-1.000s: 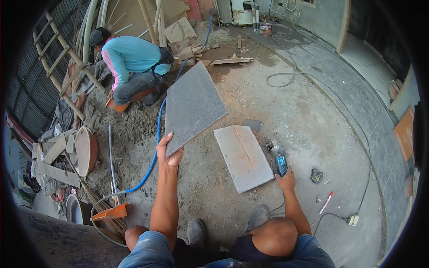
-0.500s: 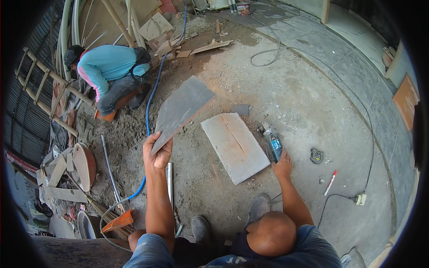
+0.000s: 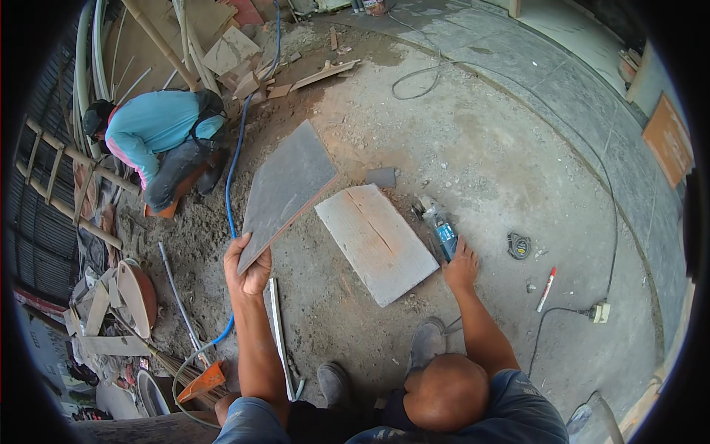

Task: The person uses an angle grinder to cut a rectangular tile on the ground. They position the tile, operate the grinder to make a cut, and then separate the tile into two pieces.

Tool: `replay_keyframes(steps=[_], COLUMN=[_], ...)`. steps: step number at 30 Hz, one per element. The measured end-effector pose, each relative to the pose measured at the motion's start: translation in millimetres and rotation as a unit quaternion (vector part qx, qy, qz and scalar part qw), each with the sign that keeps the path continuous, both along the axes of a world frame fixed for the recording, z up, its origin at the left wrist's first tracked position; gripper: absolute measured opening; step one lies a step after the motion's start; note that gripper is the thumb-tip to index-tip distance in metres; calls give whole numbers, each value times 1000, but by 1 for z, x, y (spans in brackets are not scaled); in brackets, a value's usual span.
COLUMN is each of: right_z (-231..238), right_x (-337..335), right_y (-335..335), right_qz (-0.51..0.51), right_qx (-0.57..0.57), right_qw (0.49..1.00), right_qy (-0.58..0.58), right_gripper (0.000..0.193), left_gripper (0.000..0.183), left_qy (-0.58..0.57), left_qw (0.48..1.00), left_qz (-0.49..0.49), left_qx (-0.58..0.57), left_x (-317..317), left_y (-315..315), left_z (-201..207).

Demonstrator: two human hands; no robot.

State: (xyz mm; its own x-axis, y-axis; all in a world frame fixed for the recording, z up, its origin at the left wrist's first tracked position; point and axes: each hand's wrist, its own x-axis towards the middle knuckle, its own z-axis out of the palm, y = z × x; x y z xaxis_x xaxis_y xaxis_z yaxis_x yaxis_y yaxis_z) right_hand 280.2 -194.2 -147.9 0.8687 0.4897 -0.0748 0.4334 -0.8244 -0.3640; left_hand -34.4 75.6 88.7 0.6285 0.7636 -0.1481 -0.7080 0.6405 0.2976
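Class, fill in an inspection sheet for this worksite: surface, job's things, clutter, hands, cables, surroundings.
Surface: dusty concrete floor, sandy at left.
Job's things: dark tile held tilted off the floor; pale tile lying flat; angle grinder beside it.
Clutter: tape measure, red marker, metal strip, tile offcuts.
Hands: left hand grips the dark tile's corner; right hand rests at the grinder.
Cables: power cord to socket block; blue hose.
Surroundings: crouching co-worker, ladder.
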Motion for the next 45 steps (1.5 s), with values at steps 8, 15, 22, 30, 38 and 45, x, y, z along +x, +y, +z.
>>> replay_keyframes(steps=[8, 15, 22, 30, 38, 45], right_z=[1, 16, -13, 7, 10, 7], right_x=[15, 30, 94, 155, 110, 92], right_y=[15, 18, -18, -46, -41, -40], right_qz=[37, 25, -22, -38, -16, -31], right_qx=[-18, -61, 315, 216, 75, 43], right_qw=[999, 998, 923, 960, 993, 994], right_qy=[-14, 24, 221, 175, -85, -93], right_gripper=[93, 98, 81, 46, 61, 70], left_gripper=[32, 37, 43, 46, 37, 46], left_qy=[34, 119, 214, 243, 308, 508], left_qw=[999, 993, 973, 958, 935, 808], left_qz=[-29, -27, -71, -139, -159, -247], left_qx=[7, 3, 53, 68, 68, 169], left_x=[19, 27, 40, 59, 74, 83], left_y=[-15, -34, -56, -88, -116, -119], left_z=[-21, -83, -145, -222, -254, -243])
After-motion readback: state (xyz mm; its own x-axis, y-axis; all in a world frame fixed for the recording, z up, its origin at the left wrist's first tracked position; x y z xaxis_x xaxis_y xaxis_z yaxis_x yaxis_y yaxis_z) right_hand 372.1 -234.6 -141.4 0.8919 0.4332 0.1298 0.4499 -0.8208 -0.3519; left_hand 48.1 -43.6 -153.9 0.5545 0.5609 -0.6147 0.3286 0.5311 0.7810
